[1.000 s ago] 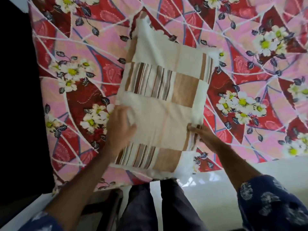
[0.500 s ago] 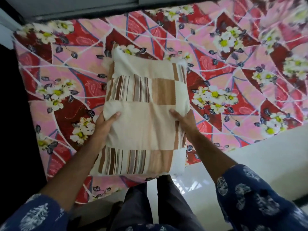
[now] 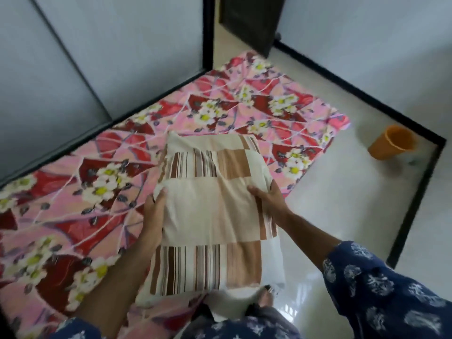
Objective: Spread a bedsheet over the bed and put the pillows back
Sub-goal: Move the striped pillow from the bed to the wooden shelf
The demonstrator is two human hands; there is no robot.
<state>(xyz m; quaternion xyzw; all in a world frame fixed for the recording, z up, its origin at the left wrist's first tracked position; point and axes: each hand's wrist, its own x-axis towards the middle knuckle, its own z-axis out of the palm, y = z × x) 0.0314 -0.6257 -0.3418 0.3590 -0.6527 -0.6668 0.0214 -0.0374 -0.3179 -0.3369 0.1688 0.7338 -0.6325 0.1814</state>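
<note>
We have lifted the pillow (image 3: pixel 215 211) off the bedsheet (image 3: pixel 73 216); left hand (image 3: pixel 154 216) and right hand (image 3: pixel 269 201) still grasp its sides, the orange bin (image 3: pixel 391 143) now at 2 o'clock.

We note orange plastic tumbler-shaped bin (image 3: pixel 391 142) on pale glossy tiled floor (image 3: pixel 342 204), tilted in our wide-angle view, near far right corner, well apart from anything else. Black skirting strip (image 3: pixel 367 99) runs along foot of grey-white wall (image 3: pixel 367 45) and turns corner behind bin. Dark open door (image 3: pixel 249 20) at top centre, beside black door frame post (image 3: pixel 208 33). Left: grey panelled surface (image 3: pixel 110 45) with dark seam; we think sliding wardrobe doors, blur prevents certainty.
</note>
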